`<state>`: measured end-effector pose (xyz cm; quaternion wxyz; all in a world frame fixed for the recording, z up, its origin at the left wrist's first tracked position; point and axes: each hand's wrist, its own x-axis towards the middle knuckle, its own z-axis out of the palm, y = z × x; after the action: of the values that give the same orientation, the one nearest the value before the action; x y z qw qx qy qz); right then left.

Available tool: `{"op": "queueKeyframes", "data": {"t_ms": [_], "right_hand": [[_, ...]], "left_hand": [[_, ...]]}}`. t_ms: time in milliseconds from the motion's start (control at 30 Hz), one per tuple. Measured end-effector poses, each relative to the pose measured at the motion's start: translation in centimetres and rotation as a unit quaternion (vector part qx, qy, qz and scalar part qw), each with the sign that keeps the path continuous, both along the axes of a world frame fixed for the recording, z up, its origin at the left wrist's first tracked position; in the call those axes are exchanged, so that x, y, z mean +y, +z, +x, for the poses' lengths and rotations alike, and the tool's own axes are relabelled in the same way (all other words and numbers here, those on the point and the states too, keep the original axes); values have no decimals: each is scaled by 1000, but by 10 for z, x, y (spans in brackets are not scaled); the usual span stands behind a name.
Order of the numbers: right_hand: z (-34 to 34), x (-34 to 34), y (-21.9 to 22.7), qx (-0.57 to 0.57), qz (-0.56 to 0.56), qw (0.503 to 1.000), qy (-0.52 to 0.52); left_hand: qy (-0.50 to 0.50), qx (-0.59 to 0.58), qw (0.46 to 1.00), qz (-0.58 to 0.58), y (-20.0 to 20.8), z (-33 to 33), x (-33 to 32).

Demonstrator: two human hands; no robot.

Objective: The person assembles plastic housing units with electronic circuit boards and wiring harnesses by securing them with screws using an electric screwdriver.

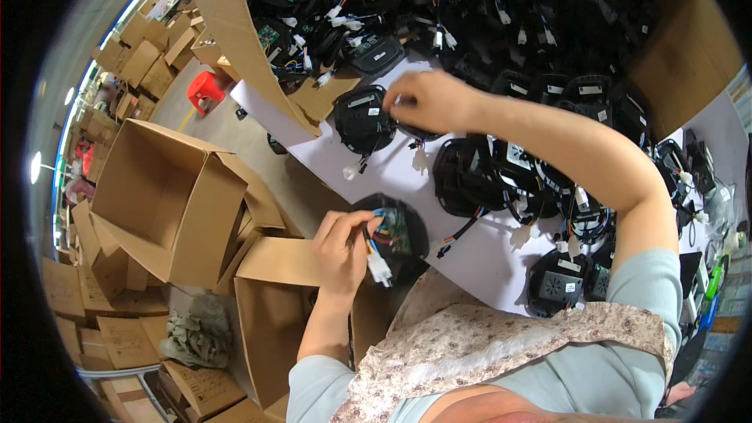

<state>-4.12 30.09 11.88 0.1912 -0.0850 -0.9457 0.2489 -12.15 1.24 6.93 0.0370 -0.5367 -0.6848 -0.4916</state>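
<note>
Holding circuit unit [403, 236], white table [478, 262], boxes [205, 215]

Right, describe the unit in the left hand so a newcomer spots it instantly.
Find the white table. By its edge, the left hand holds a rounded black unit. Its green circuit board shows, whereas the nearest tabletop units show black casings.
</note>
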Motion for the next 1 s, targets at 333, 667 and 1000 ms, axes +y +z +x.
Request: {"op": "queueKeyframes", "data": {"t_ms": [333, 667, 1000], "right_hand": [[-72, 121, 12, -139, 54, 961, -234], [-11, 171, 6, -437, 169, 854, -226], [13, 148, 11, -256, 211, 916, -227]], "left_hand": [[91, -195, 976, -30, -27, -13, -40], [14, -500, 863, -77, -21, 6, -20], [-32, -340, 931, -130, -31, 33, -7]]}}
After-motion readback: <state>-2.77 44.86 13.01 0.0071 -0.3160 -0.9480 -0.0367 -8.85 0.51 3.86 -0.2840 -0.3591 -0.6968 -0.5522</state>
